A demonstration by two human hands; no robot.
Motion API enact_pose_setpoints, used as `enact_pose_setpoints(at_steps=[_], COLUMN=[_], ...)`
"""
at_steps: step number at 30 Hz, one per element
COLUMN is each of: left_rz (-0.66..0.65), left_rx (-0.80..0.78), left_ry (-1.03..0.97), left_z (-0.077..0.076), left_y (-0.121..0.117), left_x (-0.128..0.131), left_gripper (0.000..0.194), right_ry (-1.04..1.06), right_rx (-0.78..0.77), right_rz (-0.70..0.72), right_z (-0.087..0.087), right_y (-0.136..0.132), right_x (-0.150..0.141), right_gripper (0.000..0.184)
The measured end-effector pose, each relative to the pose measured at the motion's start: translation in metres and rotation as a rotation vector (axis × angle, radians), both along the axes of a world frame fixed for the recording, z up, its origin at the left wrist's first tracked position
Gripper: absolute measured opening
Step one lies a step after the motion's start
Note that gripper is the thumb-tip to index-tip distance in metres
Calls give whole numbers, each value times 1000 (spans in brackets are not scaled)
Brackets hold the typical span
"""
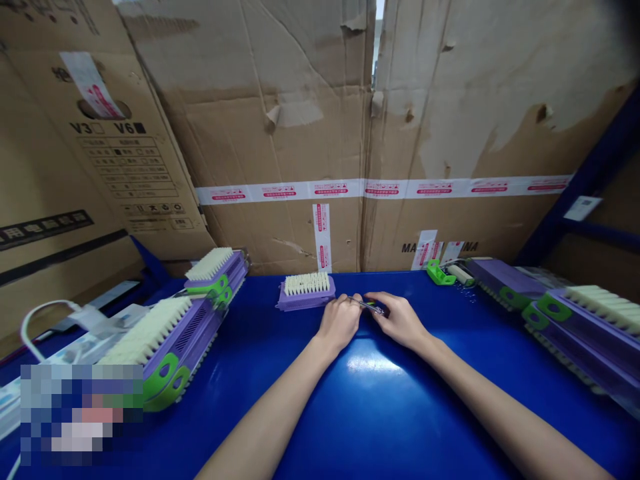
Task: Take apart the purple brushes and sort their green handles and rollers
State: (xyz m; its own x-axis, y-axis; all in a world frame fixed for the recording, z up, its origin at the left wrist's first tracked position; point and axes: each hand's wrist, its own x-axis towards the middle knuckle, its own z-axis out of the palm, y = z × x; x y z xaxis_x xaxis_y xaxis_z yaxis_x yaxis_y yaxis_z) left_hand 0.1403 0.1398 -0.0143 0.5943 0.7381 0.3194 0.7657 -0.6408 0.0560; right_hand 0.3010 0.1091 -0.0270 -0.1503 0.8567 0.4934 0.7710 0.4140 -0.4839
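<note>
My left hand (343, 321) is closed near the back of the blue table (370, 413), its fingers curled. From it a thin, shiny metal piece (369, 306) reaches across to my right hand (400, 321), whose thumb and fingers are bent around the other end. Small glinting bits and a spot of yellow show there, too blurred to name. Just beyond my left hand lies a purple brush head (306, 303) with its cream bristles (307, 283) facing up. Both palms are hidden.
Purple brush heads with green end parts are stacked at left (175, 360) and right (575, 320). A green plastic part (440, 273) and small scattered bits (467, 292) lie at back right. Cardboard (280, 233) walls the back; a white cable (31, 320) runs at left.
</note>
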Motion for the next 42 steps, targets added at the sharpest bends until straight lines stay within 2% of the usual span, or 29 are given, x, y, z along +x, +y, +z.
enact_pose_setpoints(at_steps=[5, 10, 15, 18, 24, 33, 37, 42], left_rz=[26, 72, 45, 19, -29, -12, 17, 105], left_rx=[17, 25, 59, 68, 55, 60, 43, -36], left_ry=[-15, -115, -160, -173, -142, -49, -46, -123], left_z=[-1, 0, -3, -5, -3, -2, -2, -1], left_y=[-1, -1, 0, 1, -1, -1, 0, 1], left_x=[2, 0, -1, -1, -1, 1, 1, 0], left_gripper=[25, 27, 32, 37, 37, 36, 34, 36], right_ry=[109, 245, 498, 572, 592, 627, 583, 559], right_rx=[-34, -87, -201, -243, -266, -300, -341, -320], right_rz=[24, 12, -10, -27, -58, -53, -11, 61], right_z=[0, 6, 10, 11, 10, 10, 12, 13], right_y=[4, 3, 4, 5, 7, 6, 3, 0], right_x=[7, 9, 11, 13, 19, 16, 15, 10], right_gripper=[29, 26, 36, 40, 43, 38, 35, 32])
